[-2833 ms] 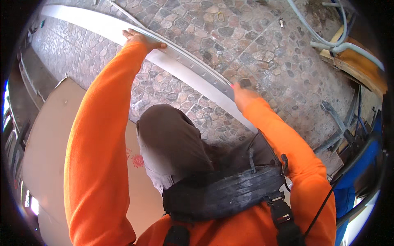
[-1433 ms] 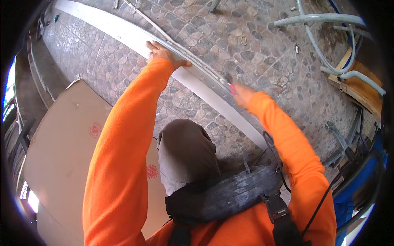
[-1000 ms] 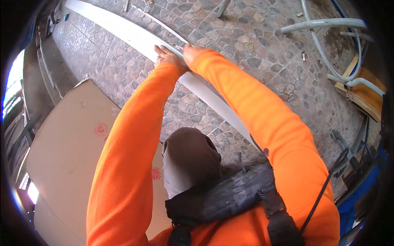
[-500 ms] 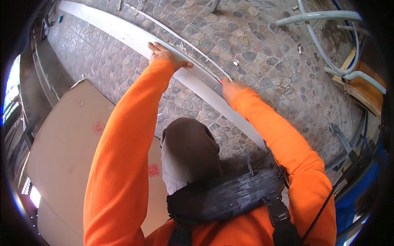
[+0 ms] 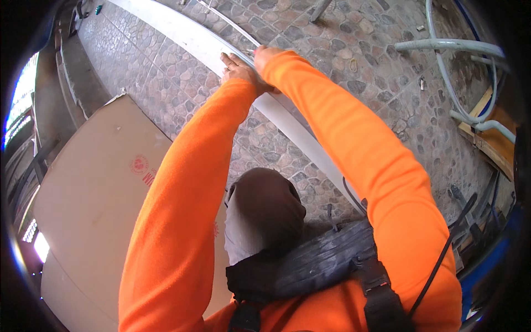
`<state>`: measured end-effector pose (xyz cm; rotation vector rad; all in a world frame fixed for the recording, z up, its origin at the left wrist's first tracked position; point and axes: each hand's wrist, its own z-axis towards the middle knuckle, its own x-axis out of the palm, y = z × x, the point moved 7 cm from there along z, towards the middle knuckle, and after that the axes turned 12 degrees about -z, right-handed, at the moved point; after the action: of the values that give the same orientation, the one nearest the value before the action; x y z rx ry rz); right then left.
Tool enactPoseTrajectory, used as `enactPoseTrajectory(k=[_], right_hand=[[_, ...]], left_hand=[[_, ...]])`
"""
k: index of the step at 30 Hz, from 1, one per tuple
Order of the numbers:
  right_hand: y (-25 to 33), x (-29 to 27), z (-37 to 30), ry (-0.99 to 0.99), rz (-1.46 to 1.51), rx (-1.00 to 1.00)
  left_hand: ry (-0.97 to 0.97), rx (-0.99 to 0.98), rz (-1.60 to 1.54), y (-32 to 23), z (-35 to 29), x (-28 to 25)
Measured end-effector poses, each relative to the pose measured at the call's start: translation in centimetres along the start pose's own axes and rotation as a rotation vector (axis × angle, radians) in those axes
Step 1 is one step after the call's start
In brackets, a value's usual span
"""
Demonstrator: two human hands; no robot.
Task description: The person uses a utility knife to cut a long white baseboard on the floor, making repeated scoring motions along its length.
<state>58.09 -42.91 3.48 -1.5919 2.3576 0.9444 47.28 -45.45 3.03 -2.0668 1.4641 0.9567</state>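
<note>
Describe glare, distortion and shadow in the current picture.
Head view: the long, flat white strip looks bowed by the fisheye, and black fills the corners; same view, glare burns out the bright white opening at far left; same view, the grey-brown clothed knee is darker above, paler at lower left.

One long, flat, smooth white board (image 5: pixel 166 22) lies diagonally across the pebble-patterned stone floor (image 5: pixel 332 39), a narrow, pale strip (image 5: pixel 232 22) slanting beside its far edge.
</note>
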Motion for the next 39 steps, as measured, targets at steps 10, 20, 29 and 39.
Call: enactPoseTrajectory(k=[10, 20, 29, 39], right_hand=[[-2.6, 0.4, -8.8, 0.068, -0.009, 0.208], [-11.9, 6.7, -9.9, 0.104, -0.338, 0.027], [-10.6, 5.7, -9.8, -0.036, -0.355, -0.004], [2.2, -1.6, -1.8, 0.103, -0.100, 0.109]], left_hand=[[-0.033, 0.016, -0.017, 1.2, -1.1, -0.8], [-0.040, -0.013, -0.018, 0.9, -0.6, -0.4], [-0.067, 0.011, -0.029, 0.3, -0.4, -1.1], [0.013, 0.044, 0.000, 0.2, -0.2, 0.4]])
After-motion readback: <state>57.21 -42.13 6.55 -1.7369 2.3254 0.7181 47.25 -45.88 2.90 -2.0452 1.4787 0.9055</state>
